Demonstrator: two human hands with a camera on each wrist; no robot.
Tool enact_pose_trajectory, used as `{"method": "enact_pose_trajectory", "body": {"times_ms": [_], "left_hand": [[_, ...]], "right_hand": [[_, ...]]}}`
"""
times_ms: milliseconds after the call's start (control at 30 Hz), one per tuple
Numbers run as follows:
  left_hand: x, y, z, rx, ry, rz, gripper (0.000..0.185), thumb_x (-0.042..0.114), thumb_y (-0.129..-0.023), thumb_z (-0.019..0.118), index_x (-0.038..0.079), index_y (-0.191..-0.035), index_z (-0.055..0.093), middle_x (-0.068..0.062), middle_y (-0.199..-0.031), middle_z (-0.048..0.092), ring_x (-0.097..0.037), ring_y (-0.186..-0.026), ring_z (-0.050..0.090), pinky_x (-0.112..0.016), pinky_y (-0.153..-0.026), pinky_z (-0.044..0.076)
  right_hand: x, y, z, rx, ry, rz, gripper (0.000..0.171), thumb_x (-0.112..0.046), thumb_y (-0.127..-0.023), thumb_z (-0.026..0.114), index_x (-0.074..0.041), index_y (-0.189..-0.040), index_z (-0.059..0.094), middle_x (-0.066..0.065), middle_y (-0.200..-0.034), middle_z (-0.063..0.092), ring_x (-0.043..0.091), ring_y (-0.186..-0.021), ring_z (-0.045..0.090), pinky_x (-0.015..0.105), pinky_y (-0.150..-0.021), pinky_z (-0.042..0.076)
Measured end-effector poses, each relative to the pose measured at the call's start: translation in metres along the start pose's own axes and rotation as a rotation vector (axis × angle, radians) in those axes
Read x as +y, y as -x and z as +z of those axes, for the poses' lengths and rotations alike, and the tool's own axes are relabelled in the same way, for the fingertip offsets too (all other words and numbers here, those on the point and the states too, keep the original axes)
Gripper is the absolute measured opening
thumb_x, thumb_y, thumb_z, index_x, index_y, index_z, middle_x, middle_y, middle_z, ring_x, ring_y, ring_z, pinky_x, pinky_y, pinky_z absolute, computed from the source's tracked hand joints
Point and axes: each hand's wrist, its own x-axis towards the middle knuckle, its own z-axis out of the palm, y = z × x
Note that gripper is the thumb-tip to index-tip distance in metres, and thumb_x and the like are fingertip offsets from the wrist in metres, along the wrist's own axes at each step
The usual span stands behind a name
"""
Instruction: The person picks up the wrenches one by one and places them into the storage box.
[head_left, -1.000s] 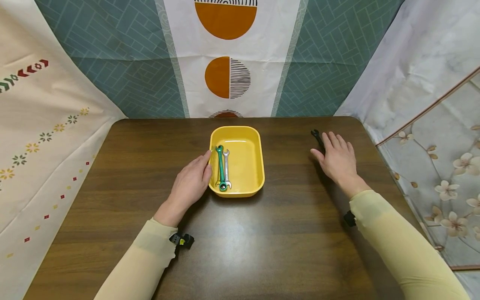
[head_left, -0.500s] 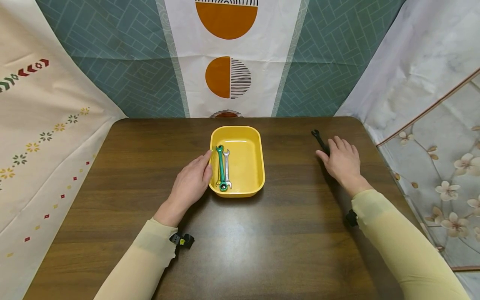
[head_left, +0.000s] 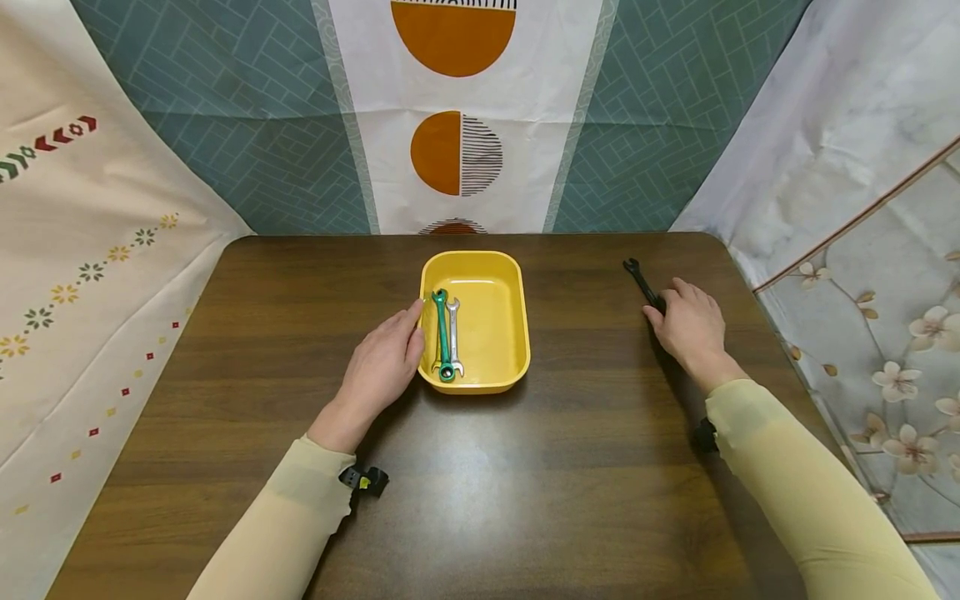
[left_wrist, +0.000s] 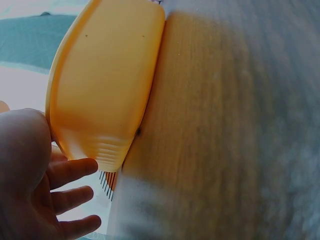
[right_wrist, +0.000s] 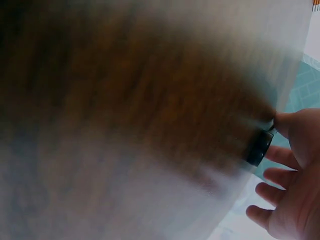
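Observation:
A yellow tray (head_left: 491,333) stands at the middle of the table, holding a green wrench (head_left: 442,333), a silver wrench (head_left: 453,333) and, mostly hidden under the green one, a gold-coloured one. My left hand (head_left: 381,354) rests against its left rim; in the left wrist view the thumb lies at the rim of the tray (left_wrist: 105,75) and the other fingers stretch out straight. To the right, a black wrench (head_left: 641,279) lies on the table, open end pointing away. My right hand (head_left: 690,329) pinches its near end, with thumb and forefinger around the ring of the black wrench (right_wrist: 260,148).
The brown wooden table (head_left: 465,500) ends at a back edge against a patterned cloth (head_left: 465,117). A cream cloth (head_left: 112,275) hangs at the left and a floral cloth (head_left: 892,350) at the right. Each wrist wears a black strap (head_left: 363,481).
My right hand has slid right and toward me along the black wrench, fingers drawing in on its near end. The wrench, the tray and my left hand have stayed put.

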Motion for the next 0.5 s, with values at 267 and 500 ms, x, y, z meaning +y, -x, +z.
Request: {"method": "enact_pose_trajectory", "body": {"times_ms": [267,500], "left_hand": [[-0.0001,0.0005,-0.0007,-0.002,0.001,0.003,0.06,0.028,-0.117,0.051,0.008,-0.172,0.038,-0.02,-0.166,0.052,-0.039,-0.153,0.049,-0.059,-0.125,0.04],[-0.0007,0.0005,0.0,0.0,-0.002,0.003,0.06,0.028,-0.117,0.051,0.008,-0.172,0.038,-0.02,-0.166,0.052,-0.039,-0.153,0.049,-0.059,-0.125,0.039]], "right_hand": [[-0.0011,-0.0029,-0.0023,0.027,-0.039,0.017,0.036,-0.019,-0.109,0.066,0.015,-0.119,0.067,0.038,-0.153,0.051,0.06,-0.138,0.049,0.072,-0.114,0.042],[-0.0058,-0.0047,-0.0081,0.002,-0.046,0.054,0.028,-0.019,-0.108,0.066,0.008,-0.109,0.071,0.033,-0.138,0.061,0.058,-0.124,0.058,0.074,-0.094,0.051]]}}
